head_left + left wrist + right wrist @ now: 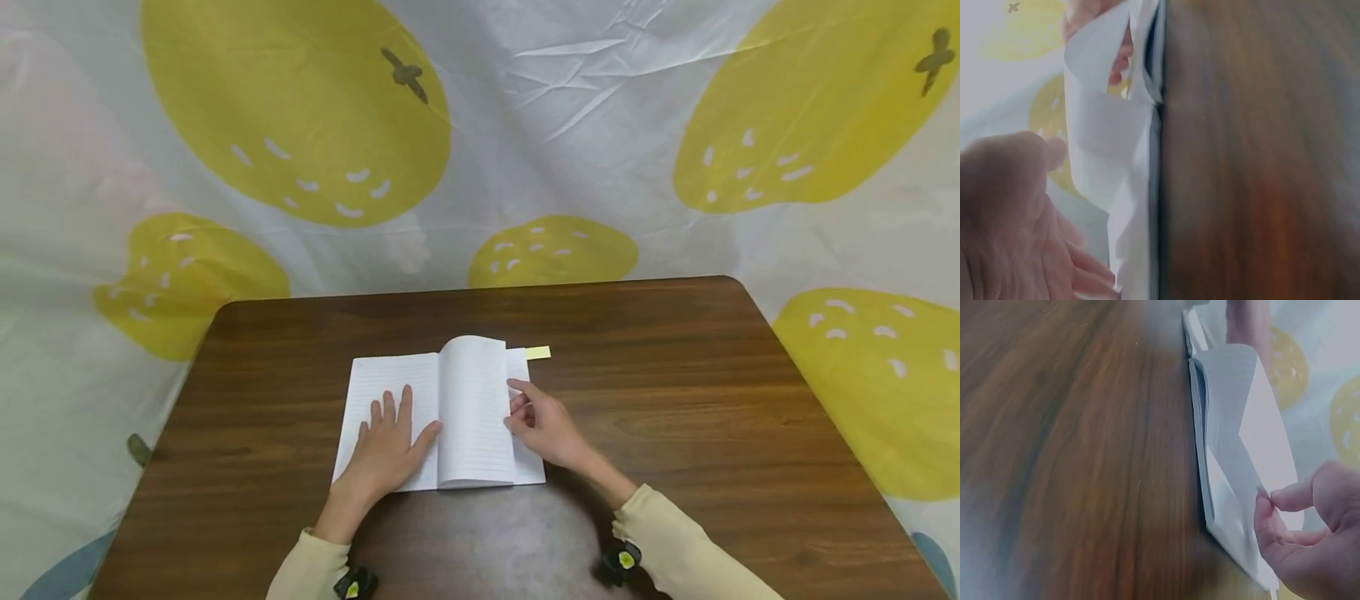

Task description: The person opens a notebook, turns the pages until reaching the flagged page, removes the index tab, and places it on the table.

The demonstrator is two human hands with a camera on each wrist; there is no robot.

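Note:
An open notebook (395, 367) with lined white pages lies on the brown table. My left hand (387, 452) rests on its left page, fingers spread and the thumb near the middle fold. A lined page (474, 408) stands lifted in a curve over the right half. My right hand (551, 425) pinches that page by its outer edge; the right wrist view shows the page (1241, 406) between thumb and fingertip (1264, 499). A yellow sticky tab (537, 352) juts from the notebook's upper right edge.
The wooden table (675, 383) has rounded far corners and stretches out around the notebook. Behind it hangs a white cloth (525, 150) printed with big yellow fruit. Dark bands with small devices sit on both wrists.

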